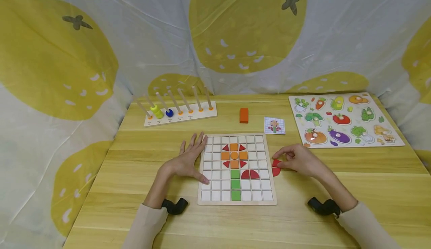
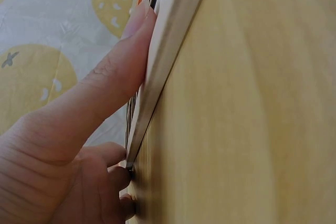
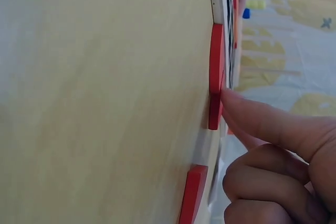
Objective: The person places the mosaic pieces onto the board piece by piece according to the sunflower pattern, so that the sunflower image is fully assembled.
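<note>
A wooden grid board (image 1: 204,200) lies on the table, bearing orange squares around an orange circle (image 1: 234,155), red triangles (image 1: 242,148), a column of green squares (image 1: 235,184) and two red quarter-circle pieces (image 1: 254,174). My left hand (image 1: 186,161) rests spread on its left edge, the thumb (image 2: 113,72) lying over the rim. Just beyond the right edge, my right hand (image 1: 299,161) pinches a flat red piece (image 1: 276,163) between thumb and index finger; its full outline is hidden. A red quarter-circle piece (image 1: 276,172) lies against it. Nearer the right wrist camera is another red piece (image 3: 192,195).
Behind the board stand an orange block (image 1: 244,115) and a small pattern card (image 1: 274,125). A peg counting stand (image 1: 202,110) with colored rings is at back left. A vegetable knob puzzle (image 1: 347,123) occupies the back right. Patterned cloth (image 1: 155,35) hangs behind the wooden table.
</note>
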`<state>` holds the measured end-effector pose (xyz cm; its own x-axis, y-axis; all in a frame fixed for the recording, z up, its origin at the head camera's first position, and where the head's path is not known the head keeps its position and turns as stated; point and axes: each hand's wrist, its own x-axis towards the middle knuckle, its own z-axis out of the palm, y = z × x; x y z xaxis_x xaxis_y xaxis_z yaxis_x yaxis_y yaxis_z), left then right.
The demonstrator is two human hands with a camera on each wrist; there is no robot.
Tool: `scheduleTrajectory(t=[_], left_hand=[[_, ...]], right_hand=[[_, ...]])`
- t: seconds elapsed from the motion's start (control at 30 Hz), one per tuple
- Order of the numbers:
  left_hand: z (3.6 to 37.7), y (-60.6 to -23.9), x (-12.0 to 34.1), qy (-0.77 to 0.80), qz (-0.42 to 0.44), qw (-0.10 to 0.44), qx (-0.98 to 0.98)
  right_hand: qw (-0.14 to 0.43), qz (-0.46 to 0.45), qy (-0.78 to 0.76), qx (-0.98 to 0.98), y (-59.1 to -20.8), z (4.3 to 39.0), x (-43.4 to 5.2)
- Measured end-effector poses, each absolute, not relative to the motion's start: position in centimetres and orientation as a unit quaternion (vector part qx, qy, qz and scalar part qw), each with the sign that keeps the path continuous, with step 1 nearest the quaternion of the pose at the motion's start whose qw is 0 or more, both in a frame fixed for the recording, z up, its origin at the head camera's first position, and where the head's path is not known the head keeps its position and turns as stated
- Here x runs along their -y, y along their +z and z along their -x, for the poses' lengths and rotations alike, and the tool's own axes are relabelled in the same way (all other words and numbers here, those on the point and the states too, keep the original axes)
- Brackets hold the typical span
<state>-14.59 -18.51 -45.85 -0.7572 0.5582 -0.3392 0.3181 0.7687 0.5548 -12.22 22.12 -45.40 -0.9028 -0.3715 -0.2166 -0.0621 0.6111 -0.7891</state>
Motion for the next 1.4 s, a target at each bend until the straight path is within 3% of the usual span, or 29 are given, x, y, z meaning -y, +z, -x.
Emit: scheduleTrajectory(t=[0.7,0.97,1.4], left_hand=[[14.55,-45.77,18.51,0.240,-0.244,0.248,-0.906],[14.52,-45.82,18.55,0.241,-0.247,0.244,-0.906],[14.51,-45.77,18.45,0.240,-0.242,0.250,-0.906]], right_hand=[[0.177,0.055,-0.390,-0.902,-45.33,12.41,-22.80],[0.201,0.069,-0.411,-0.887,-45.18,12.45,-22.92],[0.188,0.079,-0.412,-0.888,-45.67,12.57,-22.55]])
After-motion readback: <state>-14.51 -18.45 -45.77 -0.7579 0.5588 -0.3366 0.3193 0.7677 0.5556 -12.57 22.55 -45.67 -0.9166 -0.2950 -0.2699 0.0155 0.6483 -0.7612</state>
